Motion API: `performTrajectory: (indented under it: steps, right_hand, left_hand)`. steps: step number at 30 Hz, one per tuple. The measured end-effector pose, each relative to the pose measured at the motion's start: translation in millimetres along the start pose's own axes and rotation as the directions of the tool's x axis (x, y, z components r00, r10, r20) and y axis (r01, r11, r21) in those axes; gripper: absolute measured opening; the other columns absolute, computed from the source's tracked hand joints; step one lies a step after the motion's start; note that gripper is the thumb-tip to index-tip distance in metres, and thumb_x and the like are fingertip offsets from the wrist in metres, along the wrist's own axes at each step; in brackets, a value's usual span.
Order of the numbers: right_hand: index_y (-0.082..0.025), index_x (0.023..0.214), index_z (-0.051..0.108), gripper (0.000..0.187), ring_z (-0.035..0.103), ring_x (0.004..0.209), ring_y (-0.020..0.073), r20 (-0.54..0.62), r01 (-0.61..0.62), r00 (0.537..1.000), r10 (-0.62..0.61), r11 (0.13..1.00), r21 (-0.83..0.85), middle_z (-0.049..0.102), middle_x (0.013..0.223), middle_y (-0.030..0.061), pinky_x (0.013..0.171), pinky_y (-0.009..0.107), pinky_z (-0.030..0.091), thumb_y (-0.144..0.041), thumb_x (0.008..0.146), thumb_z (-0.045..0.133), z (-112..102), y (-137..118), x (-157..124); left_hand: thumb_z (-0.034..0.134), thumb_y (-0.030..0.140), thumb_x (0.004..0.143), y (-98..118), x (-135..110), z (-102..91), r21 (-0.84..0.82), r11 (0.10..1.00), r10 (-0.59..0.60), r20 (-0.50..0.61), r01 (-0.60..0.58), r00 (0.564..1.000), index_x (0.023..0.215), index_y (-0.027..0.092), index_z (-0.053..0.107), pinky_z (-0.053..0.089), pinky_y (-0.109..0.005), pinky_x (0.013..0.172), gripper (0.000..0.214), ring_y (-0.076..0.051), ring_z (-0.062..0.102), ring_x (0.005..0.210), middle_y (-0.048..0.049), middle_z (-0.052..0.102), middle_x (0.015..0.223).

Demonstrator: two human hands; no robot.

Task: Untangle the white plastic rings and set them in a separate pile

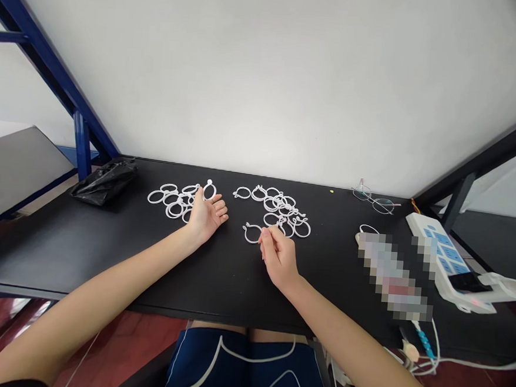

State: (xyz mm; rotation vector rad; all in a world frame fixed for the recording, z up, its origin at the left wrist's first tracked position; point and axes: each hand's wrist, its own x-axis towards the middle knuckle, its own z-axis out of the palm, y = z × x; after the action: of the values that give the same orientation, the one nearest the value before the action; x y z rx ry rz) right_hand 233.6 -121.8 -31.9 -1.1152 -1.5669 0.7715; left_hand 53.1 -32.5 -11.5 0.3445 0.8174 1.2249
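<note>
Two heaps of white plastic rings lie on a black table (104, 247). My left hand (206, 214) rests palm up beside the left heap (173, 199), its thumb and finger pinched on one white ring (209, 190) that stands above the others. My right hand (278, 255) is curled, its fingertips pinched on a single ring (252, 233) that lies flat just in front of the right heap (283, 210).
A crumpled black plastic bag (105, 181) sits at the table's back left. A pair of glasses (375, 199) lies at the back right. A white power strip (450, 263) with cables and a blurred object (391, 276) occupy the right side. Blue frame posts rise at left.
</note>
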Motion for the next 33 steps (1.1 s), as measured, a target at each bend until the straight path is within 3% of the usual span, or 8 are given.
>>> performTrajectory:
  steps: [7,15,21,26,33]
  right_hand:
    - [-0.021,0.071,0.047,0.04,0.041,0.044,0.0105,0.01,0.012,1.0,-0.012,1.0,-0.002,0.038,0.05,-0.0058,0.048,0.025,0.035,-0.045,0.101,0.036,-0.6,0.1,0.0]
    - [-0.021,0.07,0.047,0.038,0.041,0.044,0.0102,0.023,0.019,1.0,-0.019,1.0,-0.005,0.038,0.051,-0.0058,0.047,0.025,0.033,-0.041,0.101,0.037,-0.7,-1.2,0.5]
    - [-0.021,0.069,0.047,0.037,0.041,0.045,0.01,0.034,0.022,0.999,-0.021,1.0,-0.018,0.04,0.051,-0.0055,0.049,0.025,0.034,-0.039,0.1,0.039,-1.0,-1.1,0.5]
    - [-0.02,0.069,0.048,0.036,0.041,0.044,0.0096,0.038,0.025,0.999,-0.024,0.999,-0.029,0.04,0.05,-0.0057,0.048,0.024,0.033,-0.037,0.1,0.039,-1.1,-1.5,0.5]
    - [-0.02,0.069,0.049,0.036,0.041,0.044,0.0097,0.043,0.023,0.999,-0.021,0.999,-0.041,0.04,0.05,-0.0055,0.048,0.024,0.033,-0.036,0.099,0.04,-1.8,-3.0,0.3]
  left_hand:
    - [0.019,0.054,0.099,3.2,0.6,0.6,-0.02,1.0,0.014,-0.071,-0.016,0.997,0.084,0.019,0.04,0.032,-0.022,0.041,0.043,-0.01,0.03,0.041,0.008,0.027,0.056]
    - [0.019,0.056,0.098,2.7,0.7,-0.3,-0.005,1.0,0.03,-0.06,-0.031,0.998,0.082,0.02,0.039,0.032,-0.022,0.042,0.044,-0.01,0.029,0.042,0.0082,0.026,0.056]
    - [0.021,0.054,0.098,5.7,3.2,-2.6,-0.018,0.996,0.083,-0.138,-0.086,0.987,0.081,0.02,0.036,0.031,-0.021,0.043,0.041,-0.009,0.03,0.042,0.0081,0.027,0.057]
    - [0.029,0.043,0.097,7.2,4.5,-3.3,-0.046,0.988,0.135,-0.207,-0.147,0.969,0.078,0.02,0.037,0.03,-0.021,0.043,0.03,-0.008,0.029,0.041,0.0081,0.029,0.057]
    - [0.035,0.017,0.084,8.2,3.1,-2.7,-0.038,0.981,0.181,-0.143,-0.188,0.973,0.07,0.02,0.034,0.03,-0.021,0.044,0.015,-0.007,0.03,0.04,0.0072,0.031,0.055]
